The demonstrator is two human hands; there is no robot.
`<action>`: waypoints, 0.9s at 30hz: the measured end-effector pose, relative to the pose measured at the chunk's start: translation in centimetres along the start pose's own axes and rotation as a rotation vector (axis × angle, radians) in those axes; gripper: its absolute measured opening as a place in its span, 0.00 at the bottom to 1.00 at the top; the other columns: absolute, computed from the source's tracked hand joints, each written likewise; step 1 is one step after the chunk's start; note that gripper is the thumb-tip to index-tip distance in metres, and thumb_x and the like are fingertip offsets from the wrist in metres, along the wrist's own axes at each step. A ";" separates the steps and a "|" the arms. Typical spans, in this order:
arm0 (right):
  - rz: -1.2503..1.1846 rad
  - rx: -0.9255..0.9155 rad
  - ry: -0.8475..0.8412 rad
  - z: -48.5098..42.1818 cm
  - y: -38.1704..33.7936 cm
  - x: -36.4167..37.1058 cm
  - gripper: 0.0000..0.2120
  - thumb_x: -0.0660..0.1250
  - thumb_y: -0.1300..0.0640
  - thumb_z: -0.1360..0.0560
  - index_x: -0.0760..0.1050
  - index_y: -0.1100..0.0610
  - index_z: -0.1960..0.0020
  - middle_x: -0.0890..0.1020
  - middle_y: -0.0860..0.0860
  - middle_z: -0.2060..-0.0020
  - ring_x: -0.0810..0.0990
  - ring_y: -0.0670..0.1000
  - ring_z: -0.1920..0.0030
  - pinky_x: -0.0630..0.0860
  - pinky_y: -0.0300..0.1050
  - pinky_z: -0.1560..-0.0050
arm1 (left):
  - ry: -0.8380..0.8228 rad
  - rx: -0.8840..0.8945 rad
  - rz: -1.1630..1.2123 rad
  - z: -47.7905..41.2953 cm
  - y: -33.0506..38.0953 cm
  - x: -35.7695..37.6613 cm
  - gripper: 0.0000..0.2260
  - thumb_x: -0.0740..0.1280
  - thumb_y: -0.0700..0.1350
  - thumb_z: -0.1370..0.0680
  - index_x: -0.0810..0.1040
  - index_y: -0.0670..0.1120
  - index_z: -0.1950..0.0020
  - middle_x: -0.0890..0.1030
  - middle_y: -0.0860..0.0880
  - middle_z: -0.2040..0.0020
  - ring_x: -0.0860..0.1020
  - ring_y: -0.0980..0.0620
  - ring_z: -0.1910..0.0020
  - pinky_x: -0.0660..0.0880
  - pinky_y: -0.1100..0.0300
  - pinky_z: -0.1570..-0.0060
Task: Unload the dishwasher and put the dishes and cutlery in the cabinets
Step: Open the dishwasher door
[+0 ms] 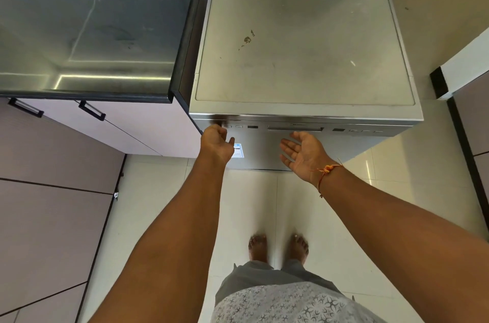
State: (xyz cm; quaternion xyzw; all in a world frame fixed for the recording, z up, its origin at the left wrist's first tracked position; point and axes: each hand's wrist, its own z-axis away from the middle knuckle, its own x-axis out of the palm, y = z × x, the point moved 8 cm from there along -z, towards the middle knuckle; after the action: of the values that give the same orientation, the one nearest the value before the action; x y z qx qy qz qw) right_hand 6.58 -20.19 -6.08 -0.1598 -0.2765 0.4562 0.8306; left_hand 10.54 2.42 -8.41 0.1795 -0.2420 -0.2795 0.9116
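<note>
Patterned grey clothing and bare feet stand on glossy pale floor tiles. Both bare arms reach forward. The right hand, an orange thread at its wrist, lies released, palm up, just below the door's handle recess. The left hand curls at the control panel's left end; any grasp is unclear. The brushed-steel dishwasher stands closed beside a dark, reflective desk.

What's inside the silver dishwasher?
Nothing inside shows: the dishwasher door is closed, so any dishes are hidden. Only its stained top, the button strip and a white sticker on the front can be seen.
</note>
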 end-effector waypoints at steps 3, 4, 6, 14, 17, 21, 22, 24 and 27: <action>0.029 0.006 -0.019 0.2 0.1 -0.2 0.19 0.57 0.53 0.17 0.68 0.55 0.27 0.76 0.55 0.34 0.75 0.55 0.34 0.73 0.53 0.39 | 0.058 0.050 -0.140 0.1 1.2 -0.9 0.09 0.60 0.33 0.25 0.74 0.42 0.48 0.73 0.44 0.49 0.70 0.47 0.46 0.72 0.54 0.39; 0.043 0.007 -0.023 0.3 0.1 -0.4 0.19 0.57 0.53 0.17 0.68 0.55 0.27 0.76 0.55 0.34 0.75 0.55 0.34 0.73 0.53 0.37 | 0.053 0.065 -0.200 0.1 1.7 -0.7 0.08 0.59 0.33 0.25 0.73 0.43 0.51 0.74 0.43 0.47 0.70 0.46 0.43 0.73 0.54 0.41; 0.079 0.009 -0.033 0.6 0.2 -0.6 0.19 0.58 0.53 0.17 0.69 0.55 0.28 0.77 0.55 0.35 0.76 0.55 0.35 0.74 0.53 0.37 | 0.052 0.068 -0.317 0.5 2.3 -0.3 0.07 0.58 0.34 0.24 0.72 0.45 0.52 0.74 0.41 0.34 0.72 0.47 0.36 0.72 0.52 0.39; 0.842 -0.522 0.037 3.1 -5.3 1.3 0.15 0.62 0.45 0.20 0.74 0.55 0.43 0.79 0.50 0.54 0.79 0.52 0.54 0.74 0.43 0.56 | 0.128 0.648 -1.262 5.7 -0.6 2.5 0.30 0.63 0.58 0.23 0.65 0.42 0.27 0.72 0.39 0.31 0.70 0.38 0.34 0.69 0.45 0.34; 1.413 -1.026 0.192 5.1 -9.2 3.0 0.28 0.61 0.37 0.23 0.70 0.53 0.30 0.76 0.54 0.36 0.74 0.58 0.37 0.75 0.55 0.41 | 0.077 1.122 -1.687 10.4 -1.2 5.9 0.37 0.56 0.68 0.23 0.57 0.45 0.22 0.58 0.43 0.22 0.56 0.42 0.24 0.61 0.45 0.29; 1.776 -1.286 0.323 6.2 -12.5 3.9 0.41 0.55 0.28 0.27 0.60 0.50 0.22 0.58 0.56 0.21 0.57 0.62 0.22 0.61 0.64 0.29 | 0.019 1.294 -2.028 11.4 0.0 9.0 0.47 0.49 0.76 0.28 0.41 0.48 0.20 0.40 0.46 0.20 0.39 0.44 0.21 0.44 0.43 0.25; 1.821 -1.300 0.321 6.0 -13.0 4.0 0.43 0.53 0.26 0.28 0.58 0.49 0.21 0.54 0.56 0.20 0.52 0.62 0.21 0.57 0.65 0.27 | 0.031 1.327 -2.086 11.6 0.6 9.7 0.48 0.47 0.78 0.29 0.40 0.48 0.20 0.38 0.46 0.20 0.37 0.43 0.22 0.43 0.41 0.26; 1.889 -1.312 0.304 6.0 -14.1 4.5 0.46 0.50 0.24 0.30 0.56 0.49 0.20 0.50 0.57 0.20 0.48 0.63 0.20 0.51 0.66 0.25 | 0.069 1.402 -2.159 12.7 1.6 11.2 0.50 0.45 0.79 0.31 0.40 0.47 0.20 0.37 0.45 0.20 0.36 0.42 0.22 0.43 0.39 0.25; 1.919 -1.366 0.279 6.9 -16.1 6.3 0.46 0.48 0.23 0.30 0.57 0.50 0.20 0.51 0.58 0.20 0.48 0.64 0.21 0.49 0.68 0.25 | 0.139 1.477 -2.207 13.7 3.7 13.7 0.49 0.45 0.79 0.30 0.42 0.48 0.20 0.37 0.45 0.20 0.36 0.41 0.22 0.43 0.37 0.25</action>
State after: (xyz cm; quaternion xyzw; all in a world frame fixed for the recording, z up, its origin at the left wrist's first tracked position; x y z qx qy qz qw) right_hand 15.86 -23.37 9.72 -0.7605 -0.1368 0.6290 -0.0855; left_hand 14.62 -5.54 9.20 0.7438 -0.0178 -0.6618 -0.0920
